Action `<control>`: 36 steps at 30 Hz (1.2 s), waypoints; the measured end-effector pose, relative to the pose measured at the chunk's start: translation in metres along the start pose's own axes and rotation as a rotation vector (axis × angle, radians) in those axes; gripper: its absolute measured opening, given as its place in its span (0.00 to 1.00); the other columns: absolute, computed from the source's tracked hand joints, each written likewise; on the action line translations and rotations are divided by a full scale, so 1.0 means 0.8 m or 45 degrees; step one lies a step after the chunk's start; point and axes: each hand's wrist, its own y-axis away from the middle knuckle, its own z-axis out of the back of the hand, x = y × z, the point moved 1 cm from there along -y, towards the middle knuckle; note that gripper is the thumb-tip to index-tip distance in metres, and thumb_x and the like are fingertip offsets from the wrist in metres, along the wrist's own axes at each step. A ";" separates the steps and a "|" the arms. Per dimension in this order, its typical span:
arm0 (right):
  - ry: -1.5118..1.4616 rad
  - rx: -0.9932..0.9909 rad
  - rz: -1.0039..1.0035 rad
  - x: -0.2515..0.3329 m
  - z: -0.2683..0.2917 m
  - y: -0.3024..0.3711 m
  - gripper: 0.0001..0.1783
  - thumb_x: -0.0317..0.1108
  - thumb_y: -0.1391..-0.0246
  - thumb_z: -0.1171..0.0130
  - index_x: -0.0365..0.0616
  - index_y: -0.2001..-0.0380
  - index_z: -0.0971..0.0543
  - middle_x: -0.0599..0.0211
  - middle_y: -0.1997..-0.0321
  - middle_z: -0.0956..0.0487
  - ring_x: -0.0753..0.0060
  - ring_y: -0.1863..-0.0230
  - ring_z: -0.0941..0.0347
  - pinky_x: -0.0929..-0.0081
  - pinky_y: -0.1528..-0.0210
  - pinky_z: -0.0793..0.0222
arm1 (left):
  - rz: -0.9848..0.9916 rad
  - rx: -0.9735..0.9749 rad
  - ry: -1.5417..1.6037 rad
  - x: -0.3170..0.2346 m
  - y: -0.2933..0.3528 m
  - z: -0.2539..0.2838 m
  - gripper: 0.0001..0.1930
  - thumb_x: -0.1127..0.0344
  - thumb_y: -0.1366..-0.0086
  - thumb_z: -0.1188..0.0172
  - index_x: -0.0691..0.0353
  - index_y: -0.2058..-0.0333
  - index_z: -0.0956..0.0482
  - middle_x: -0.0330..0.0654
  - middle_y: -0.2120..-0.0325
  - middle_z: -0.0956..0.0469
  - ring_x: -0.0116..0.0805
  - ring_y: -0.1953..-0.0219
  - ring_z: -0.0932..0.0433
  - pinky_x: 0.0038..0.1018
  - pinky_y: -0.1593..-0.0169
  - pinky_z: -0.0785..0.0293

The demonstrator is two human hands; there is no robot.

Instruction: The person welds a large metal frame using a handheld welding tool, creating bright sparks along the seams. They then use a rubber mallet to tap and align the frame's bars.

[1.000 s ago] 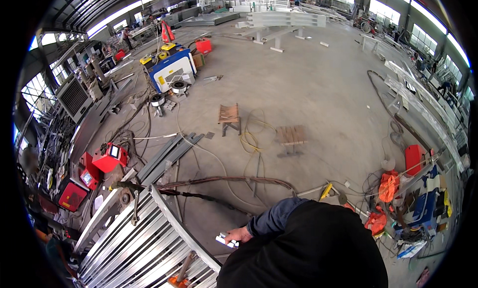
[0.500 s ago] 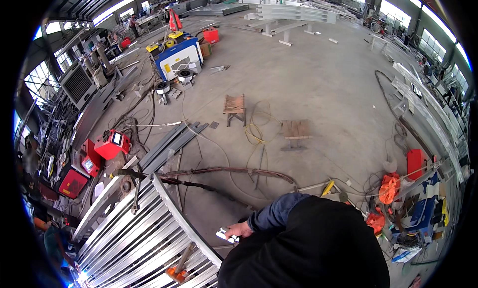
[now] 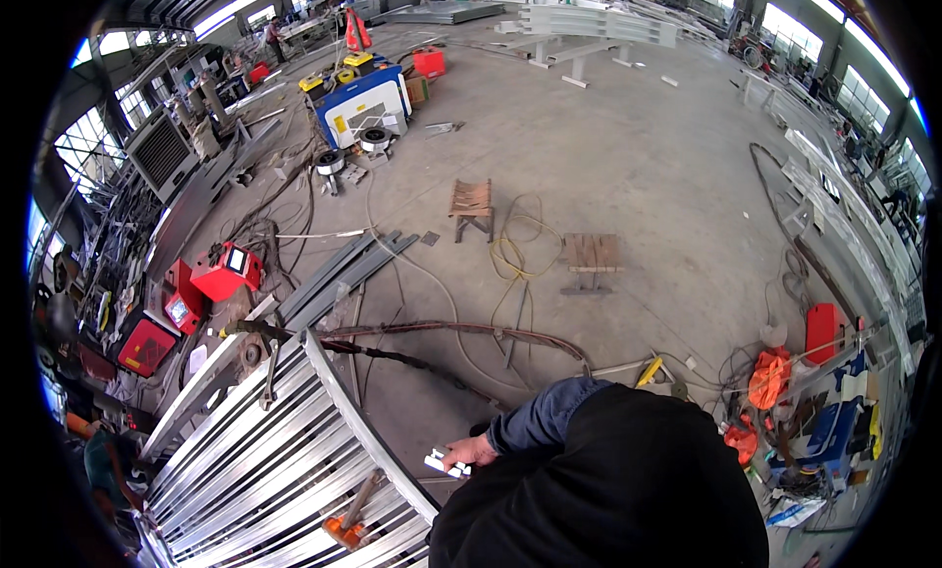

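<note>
R hand (image 3: 478, 450) (prob. R) w/ small white pcs (image 3: 447, 463), next to a slatted metal frame (image 3: 285, 440)
Fingers were closed on the pcs, too blown out to ID tbh, held just right of the frame's edge rail & apart from it; L hand was outta view so couldn't tell. An orange-headed hammer (image 3: 343, 531) lay on the slats nearby, & a wrench (image 3: 268, 387) sat up by the frame's far end. Co-worker (image 3: 106, 465) was at the lower L edge. Further out on the concrete floor (image 3: 638, 166): 2 stools (image 3: 471, 197) w/ brownish tops, plus a yellow cable (image 3: 510, 264) coiled btwn them.
</note>
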 end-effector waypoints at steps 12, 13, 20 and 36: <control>0.000 -0.013 0.037 0.004 0.017 0.000 0.23 0.34 0.45 0.29 0.45 0.47 0.23 0.66 0.63 0.19 0.70 0.66 0.20 0.64 0.67 0.20 | 0.008 -0.046 -0.031 -0.003 0.002 -0.007 0.16 0.75 0.30 0.30 0.68 0.47 0.20 0.49 0.50 0.20 0.40 0.48 0.22 0.42 0.40 0.24; 0.009 -0.019 0.024 0.011 0.014 0.009 0.23 0.34 0.45 0.29 0.45 0.47 0.23 0.66 0.63 0.19 0.69 0.66 0.20 0.64 0.68 0.20 | 0.005 -0.055 -0.038 -0.004 0.003 -0.006 0.16 0.75 0.30 0.30 0.68 0.47 0.20 0.49 0.50 0.20 0.40 0.48 0.22 0.42 0.40 0.24; 0.080 -0.003 -0.003 0.034 0.014 0.014 0.22 0.35 0.43 0.29 0.40 0.47 0.18 0.64 0.57 0.16 0.67 0.61 0.17 0.61 0.63 0.20 | -0.040 -0.132 -0.087 -0.009 0.005 0.010 0.16 0.76 0.31 0.30 0.68 0.47 0.20 0.49 0.50 0.20 0.40 0.48 0.22 0.43 0.40 0.24; 0.030 -0.054 0.005 0.112 0.089 -0.023 0.24 0.39 0.45 0.29 0.48 0.47 0.23 0.66 0.64 0.21 0.69 0.67 0.22 0.61 0.71 0.25 | 0.743 0.177 -0.529 0.304 0.150 -0.164 0.29 0.53 0.29 0.33 0.67 0.38 0.22 0.59 0.38 0.23 0.60 0.37 0.25 0.50 0.32 0.29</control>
